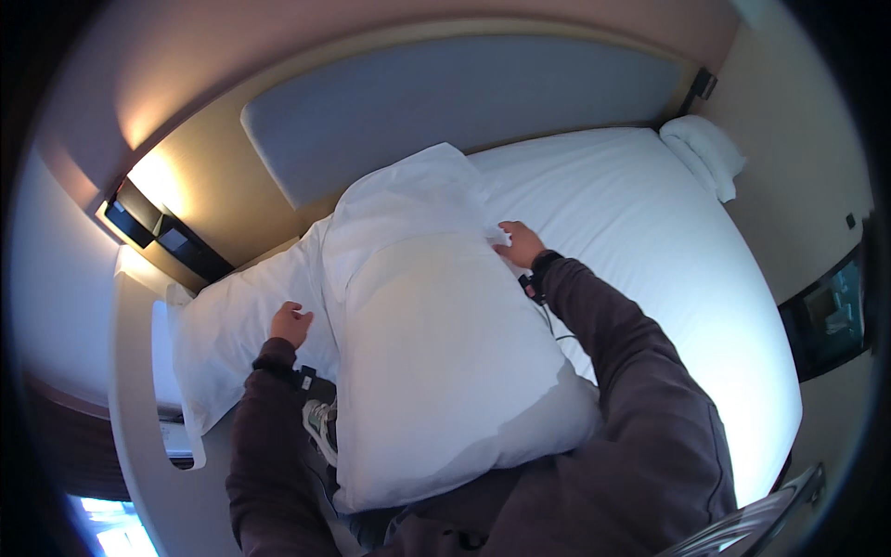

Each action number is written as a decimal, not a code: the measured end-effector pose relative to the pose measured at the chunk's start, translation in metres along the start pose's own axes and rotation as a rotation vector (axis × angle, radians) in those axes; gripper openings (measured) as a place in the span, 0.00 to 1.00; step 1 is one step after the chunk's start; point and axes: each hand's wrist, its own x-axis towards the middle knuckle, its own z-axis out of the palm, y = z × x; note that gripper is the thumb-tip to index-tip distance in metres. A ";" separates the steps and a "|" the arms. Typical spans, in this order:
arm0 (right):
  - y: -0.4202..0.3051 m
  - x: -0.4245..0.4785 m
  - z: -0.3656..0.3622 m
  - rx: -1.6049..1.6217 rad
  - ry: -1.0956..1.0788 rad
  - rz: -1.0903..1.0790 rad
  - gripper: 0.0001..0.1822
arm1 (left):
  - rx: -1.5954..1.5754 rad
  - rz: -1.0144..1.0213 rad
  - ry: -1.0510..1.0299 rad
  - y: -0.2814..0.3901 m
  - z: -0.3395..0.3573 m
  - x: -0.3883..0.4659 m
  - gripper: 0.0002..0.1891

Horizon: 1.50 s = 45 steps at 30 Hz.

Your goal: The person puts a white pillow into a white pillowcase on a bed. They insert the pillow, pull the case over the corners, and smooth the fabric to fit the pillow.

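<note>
A white pillow leans against my body, partly inside a white pillowcase whose loose open end spreads toward the headboard. On its right edge, my right hand pinches the thin fabric near the opening. My left hand is apart from this pillow, off its left side, with bent fingers and nothing visible in them. Behind that hand lies a second white pillow, at the left end of the bed.
The bed has a white sheet and a blue padded headboard. A folded white bundle sits at its far right corner. At left are a rail panel with a cutout and a lit wall unit. A shoe shows below.
</note>
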 end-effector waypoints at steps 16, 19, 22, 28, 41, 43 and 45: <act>-0.035 0.052 0.018 0.062 0.196 -0.024 0.12 | 0.355 0.203 0.025 0.078 0.073 0.062 0.16; -0.036 0.046 0.014 -0.088 0.079 -0.040 0.13 | 0.344 0.088 -0.016 0.072 0.076 0.066 0.16; -0.036 0.033 0.004 -0.210 0.033 -0.079 0.14 | 0.268 0.088 0.043 0.079 0.071 0.054 0.14; -0.033 -0.020 -0.031 -0.140 0.042 -0.159 0.13 | 0.094 0.301 0.165 0.120 0.035 -0.017 0.10; -0.012 -0.140 -0.008 -0.060 -0.017 -0.189 0.06 | 0.479 0.515 -0.038 0.057 0.049 -0.130 0.08; -0.005 -0.135 0.009 -0.088 -0.100 -0.169 0.05 | 0.380 0.449 -0.053 0.036 0.068 -0.124 0.10; 0.002 -0.121 0.023 -0.127 0.012 -0.269 0.06 | 0.342 0.334 -0.035 0.018 0.083 -0.112 0.12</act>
